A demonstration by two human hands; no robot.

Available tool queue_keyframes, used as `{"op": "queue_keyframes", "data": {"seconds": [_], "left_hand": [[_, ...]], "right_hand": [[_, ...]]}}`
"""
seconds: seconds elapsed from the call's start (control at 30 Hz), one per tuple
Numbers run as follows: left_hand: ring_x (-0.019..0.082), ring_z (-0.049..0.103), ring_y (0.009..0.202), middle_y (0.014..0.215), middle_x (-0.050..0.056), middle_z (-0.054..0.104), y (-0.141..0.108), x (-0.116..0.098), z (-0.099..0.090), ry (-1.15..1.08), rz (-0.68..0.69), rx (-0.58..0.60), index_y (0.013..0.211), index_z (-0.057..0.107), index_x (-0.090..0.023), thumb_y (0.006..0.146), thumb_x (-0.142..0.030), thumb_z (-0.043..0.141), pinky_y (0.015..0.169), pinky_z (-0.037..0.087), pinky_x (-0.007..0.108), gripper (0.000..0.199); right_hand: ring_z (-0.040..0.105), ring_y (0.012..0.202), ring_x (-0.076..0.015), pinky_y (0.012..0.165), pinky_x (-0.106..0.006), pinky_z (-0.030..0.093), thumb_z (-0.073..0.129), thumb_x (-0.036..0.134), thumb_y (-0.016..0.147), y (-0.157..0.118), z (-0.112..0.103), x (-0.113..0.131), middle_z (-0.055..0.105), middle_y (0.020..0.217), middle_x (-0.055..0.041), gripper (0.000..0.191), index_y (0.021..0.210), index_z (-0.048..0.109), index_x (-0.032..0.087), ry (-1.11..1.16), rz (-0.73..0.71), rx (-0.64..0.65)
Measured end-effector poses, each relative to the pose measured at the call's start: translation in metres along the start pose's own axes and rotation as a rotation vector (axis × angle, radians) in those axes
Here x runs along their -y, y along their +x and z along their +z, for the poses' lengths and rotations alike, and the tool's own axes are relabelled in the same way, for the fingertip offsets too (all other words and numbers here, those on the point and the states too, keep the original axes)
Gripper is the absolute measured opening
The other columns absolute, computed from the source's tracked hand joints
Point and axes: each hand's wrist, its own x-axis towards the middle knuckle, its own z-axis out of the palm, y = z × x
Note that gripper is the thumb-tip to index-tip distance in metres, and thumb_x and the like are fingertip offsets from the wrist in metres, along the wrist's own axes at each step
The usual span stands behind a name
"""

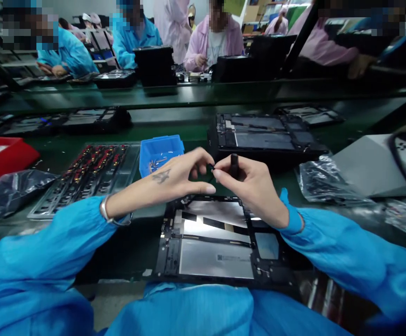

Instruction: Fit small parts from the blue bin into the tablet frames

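My right hand (pixel 254 186) pinches a small dark part (pixel 210 167) between thumb and forefinger, and a dark tool (pixel 234 164) stands upright within the same hand. Close beside it on the left, my left hand (pixel 184 175) has its thumb apart from its curled fingers; a fingertip is at the small part, too small to tell whether it grips it. Below both hands lies an open tablet-like device (pixel 217 259) with silver plates, dark strips and a black frame, near the edge in front of me.
Left of my hands are a blue bin (pixel 147 151) with small pieces, a clear tray (pixel 84 179) of parts and a red bin (pixel 12 156). Behind stands a device stack (pixel 269 140). Plastic bags (pixel 329 179) and a white box (pixel 364 161) lie right. People work beyond the shelf.
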Motion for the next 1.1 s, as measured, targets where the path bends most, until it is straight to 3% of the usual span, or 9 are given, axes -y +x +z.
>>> {"op": "queue_keyframes", "data": {"seconds": [0.07,0.13,0.23,0.33,0.6,0.73,0.87,0.97,1.1], "left_hand": [[0.017,0.062,0.082,0.099,0.004,0.063,-0.003,-0.006,0.003,0.235,0.134,-0.223,0.116,0.055,-0.016,0.100,-0.032,0.068,0.067,0.049,0.026,0.027],[0.019,0.063,0.085,0.098,0.007,0.064,-0.005,-0.013,0.005,0.505,0.268,-0.346,0.111,0.056,-0.015,0.105,-0.021,0.059,0.070,0.051,0.029,0.009],[0.021,0.064,0.087,0.096,0.010,0.066,-0.006,-0.022,0.007,0.734,0.369,-0.365,0.106,0.059,-0.012,0.105,-0.010,0.051,0.071,0.052,0.031,0.008],[0.021,0.064,0.085,0.095,0.010,0.067,-0.004,-0.026,0.007,0.810,0.354,-0.356,0.104,0.060,-0.012,0.105,-0.009,0.049,0.070,0.053,0.032,0.012],[0.021,0.061,0.079,0.087,0.008,0.064,-0.002,-0.032,0.010,0.852,0.322,-0.312,0.097,0.062,-0.012,0.106,-0.010,0.043,0.067,0.051,0.032,0.021],[0.019,0.062,0.079,0.082,0.004,0.063,-0.011,-0.040,-0.001,0.755,0.217,-0.322,0.089,0.063,-0.017,0.106,-0.014,0.043,0.068,0.050,0.031,0.026],[0.015,0.064,0.073,0.084,0.002,0.069,-0.036,-0.016,-0.021,0.491,-0.051,-0.404,0.093,0.066,-0.016,0.098,-0.013,0.059,0.067,0.049,0.028,0.010],[0.018,0.066,0.071,0.086,0.003,0.073,-0.054,0.022,-0.025,0.549,-0.195,-0.260,0.095,0.070,-0.017,0.097,-0.018,0.061,0.066,0.047,0.030,0.009],[0.024,0.068,0.090,0.099,0.007,0.073,-0.052,0.060,-0.013,0.660,-0.216,-0.042,0.102,0.071,-0.016,0.097,-0.017,0.060,0.076,0.046,0.031,0.011]], "right_hand": [[0.054,0.063,-0.0106,0.060,-0.026,0.042,0.071,0.023,0.086,0.000,0.000,0.002,0.066,0.069,0.0020,0.009,0.079,0.069,0.017,0.100,0.058,0.001],[0.053,0.061,-0.0101,0.061,-0.026,0.043,0.072,0.026,0.086,-0.001,-0.001,0.005,0.066,0.067,0.0022,0.011,0.080,0.069,0.017,0.187,0.081,0.007],[0.054,0.062,-0.0103,0.062,-0.027,0.044,0.075,0.031,0.086,-0.003,-0.001,0.009,0.068,0.068,0.0018,0.015,0.080,0.069,0.018,0.233,0.078,-0.007],[0.055,0.062,-0.0110,0.062,-0.028,0.045,0.076,0.034,0.086,-0.004,0.000,0.012,0.067,0.068,0.0015,0.018,0.079,0.070,0.018,0.221,0.070,-0.018],[0.061,0.067,-0.0127,0.064,-0.028,0.048,0.070,0.025,0.089,-0.008,-0.002,0.013,0.069,0.072,0.0009,0.011,0.080,0.070,0.018,0.121,-0.003,0.010],[0.062,0.068,-0.0150,0.063,-0.030,0.048,0.071,0.023,0.088,-0.015,-0.003,0.019,0.069,0.072,0.0004,0.008,0.080,0.070,0.020,-0.003,-0.003,0.000],[0.062,0.066,-0.0155,0.061,-0.032,0.047,0.072,0.024,0.089,-0.017,-0.004,0.018,0.069,0.071,0.0000,0.009,0.079,0.071,0.023,-0.021,-0.010,0.007],[0.062,0.064,-0.0155,0.059,-0.032,0.046,0.073,0.026,0.088,-0.016,-0.003,0.014,0.069,0.071,0.0002,0.009,0.079,0.071,0.024,0.020,-0.010,0.029],[0.061,0.064,-0.0158,0.060,-0.033,0.046,0.074,0.028,0.088,-0.016,0.000,0.010,0.068,0.070,0.0007,0.011,0.078,0.071,0.025,0.039,0.013,0.043]]}}
